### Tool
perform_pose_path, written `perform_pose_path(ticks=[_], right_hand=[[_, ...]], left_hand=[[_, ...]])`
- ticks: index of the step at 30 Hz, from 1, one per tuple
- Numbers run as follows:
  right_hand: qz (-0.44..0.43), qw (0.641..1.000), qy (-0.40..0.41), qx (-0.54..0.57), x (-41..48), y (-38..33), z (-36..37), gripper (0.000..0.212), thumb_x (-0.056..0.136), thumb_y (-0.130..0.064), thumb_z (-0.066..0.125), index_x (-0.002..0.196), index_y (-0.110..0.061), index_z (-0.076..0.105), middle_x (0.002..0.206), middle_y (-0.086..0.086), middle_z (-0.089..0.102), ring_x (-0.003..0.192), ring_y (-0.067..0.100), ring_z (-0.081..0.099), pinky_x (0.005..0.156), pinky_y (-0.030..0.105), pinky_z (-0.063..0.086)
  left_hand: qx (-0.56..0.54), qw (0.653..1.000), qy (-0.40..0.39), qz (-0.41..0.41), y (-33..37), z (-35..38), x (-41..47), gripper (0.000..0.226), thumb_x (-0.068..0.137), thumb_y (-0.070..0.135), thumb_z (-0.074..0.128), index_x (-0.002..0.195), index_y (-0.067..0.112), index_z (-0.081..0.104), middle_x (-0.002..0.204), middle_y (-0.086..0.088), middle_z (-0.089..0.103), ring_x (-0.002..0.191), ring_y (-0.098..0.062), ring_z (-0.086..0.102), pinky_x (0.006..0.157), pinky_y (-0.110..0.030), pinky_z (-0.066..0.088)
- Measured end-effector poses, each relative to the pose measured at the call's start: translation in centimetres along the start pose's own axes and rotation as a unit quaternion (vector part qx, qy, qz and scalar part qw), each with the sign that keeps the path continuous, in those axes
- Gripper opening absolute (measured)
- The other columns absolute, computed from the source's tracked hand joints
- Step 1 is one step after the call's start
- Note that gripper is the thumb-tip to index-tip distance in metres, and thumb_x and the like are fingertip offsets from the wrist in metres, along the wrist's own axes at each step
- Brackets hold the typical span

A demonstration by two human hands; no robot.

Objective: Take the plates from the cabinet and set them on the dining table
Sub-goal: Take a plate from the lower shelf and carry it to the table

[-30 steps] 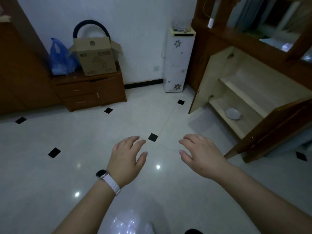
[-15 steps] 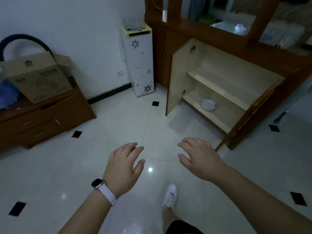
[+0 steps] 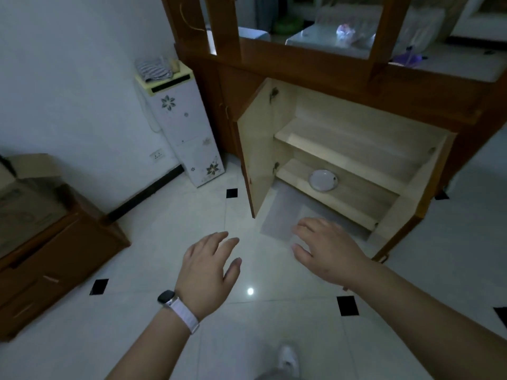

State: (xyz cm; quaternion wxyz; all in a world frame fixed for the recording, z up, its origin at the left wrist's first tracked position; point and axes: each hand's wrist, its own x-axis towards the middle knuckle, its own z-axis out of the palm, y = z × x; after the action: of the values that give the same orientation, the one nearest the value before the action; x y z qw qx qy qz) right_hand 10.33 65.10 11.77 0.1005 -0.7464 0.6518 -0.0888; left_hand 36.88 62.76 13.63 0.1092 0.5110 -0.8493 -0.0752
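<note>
1. Plainly the room comes first: a white tiled floor [image 3: 153, 242] with small black diamond insets and glare spots from overhead light, and a white wall [image 3: 68, 78] on the left. The light is dim.
2. Largest of the furniture is the wooden cabinet [image 3: 329, 69] ahead and to the right, with glazed openings above. Its lower compartment stands open, with the left door [image 3: 255, 149] swung outward and the right door [image 3: 406, 212] also ajar.
3. Inside are two pale shelves; the upper shelf [image 3: 343, 144] looks bare.
4. Left of the cabinet stands a tall white unit with flower prints [image 3: 186, 133], and at far left a low brown chest [image 3: 55, 256] carries a cardboard box [image 3: 22, 193].
5. Both arms reach forward over the floor. The left hand [image 3: 208, 272], a watch on its wrist, is spread wide and holds nothing; the right hand [image 3: 329, 253] is likewise open and empty, fingers loosely fanned.
6. Smallest is the plate [image 3: 323, 180], a single white one lying flat on the lower shelf, well apart from both hands.
7. Judged from this, the step in hand is the approach; nothing is picked up yet. The next move likely calls for stooping low and sliding fingers under the rim to lift it clear of the shelf above.
</note>
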Motion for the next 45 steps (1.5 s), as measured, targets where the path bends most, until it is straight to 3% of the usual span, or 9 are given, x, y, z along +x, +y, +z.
perform_pose_path(ticks=[8,19,25,31,45], right_hand=[[0.082,0.996,0.032,0.022,3.3,4.7,-0.6,0.041,0.09,-0.044,0.045,0.12,-0.02,0.061,0.121,-0.001,0.06,0.11,0.022,0.054,0.089,0.035,0.04],[0.194,0.981,0.016,0.011,13.3,9.2,0.6,0.046,0.096,-0.045,0.044,0.136,-0.024,0.051,0.14,-0.004,0.05,0.125,0.017,0.043,0.1,0.031,0.03],[0.244,0.969,0.014,0.023,22.8,10.3,0.3,0.045,0.096,-0.046,0.044,0.135,-0.024,0.053,0.135,-0.006,0.052,0.122,0.015,0.046,0.099,0.03,0.032],[0.301,0.951,0.069,0.01,30.7,10.5,-0.7,0.036,0.093,-0.033,0.055,0.123,-0.015,0.061,0.119,0.003,0.063,0.107,0.026,0.056,0.092,0.036,0.038],[0.384,0.92,0.08,0.015,33.4,13.5,-1.1,0.04,0.094,-0.034,0.052,0.128,-0.015,0.058,0.127,0.003,0.059,0.116,0.025,0.051,0.098,0.036,0.036]], left_hand=[[-0.001,0.997,-0.03,0.072,-0.5,0.9,9.5,0.046,0.086,0.041,0.045,0.117,0.016,0.068,0.12,-0.01,0.067,0.109,-0.032,0.062,0.089,-0.045,0.047],[-0.052,0.985,-0.069,0.151,-5.0,5.6,26.0,0.043,0.087,0.044,0.046,0.119,0.021,0.064,0.122,-0.006,0.065,0.11,-0.028,0.059,0.088,-0.042,0.045],[-0.067,0.972,-0.095,0.202,-9.5,6.9,38.5,0.04,0.087,0.038,0.055,0.12,0.018,0.064,0.126,-0.006,0.063,0.108,-0.028,0.059,0.087,-0.041,0.044],[-0.077,0.954,-0.106,0.269,-11.7,7.4,48.2,0.042,0.088,0.037,0.052,0.123,0.017,0.063,0.127,-0.011,0.062,0.107,-0.033,0.059,0.086,-0.042,0.045],[-0.116,0.923,-0.15,0.335,-6.2,11.1,55.3,0.048,0.087,0.039,0.049,0.13,0.02,0.06,0.139,-0.01,0.054,0.124,-0.032,0.048,0.1,-0.041,0.036]])
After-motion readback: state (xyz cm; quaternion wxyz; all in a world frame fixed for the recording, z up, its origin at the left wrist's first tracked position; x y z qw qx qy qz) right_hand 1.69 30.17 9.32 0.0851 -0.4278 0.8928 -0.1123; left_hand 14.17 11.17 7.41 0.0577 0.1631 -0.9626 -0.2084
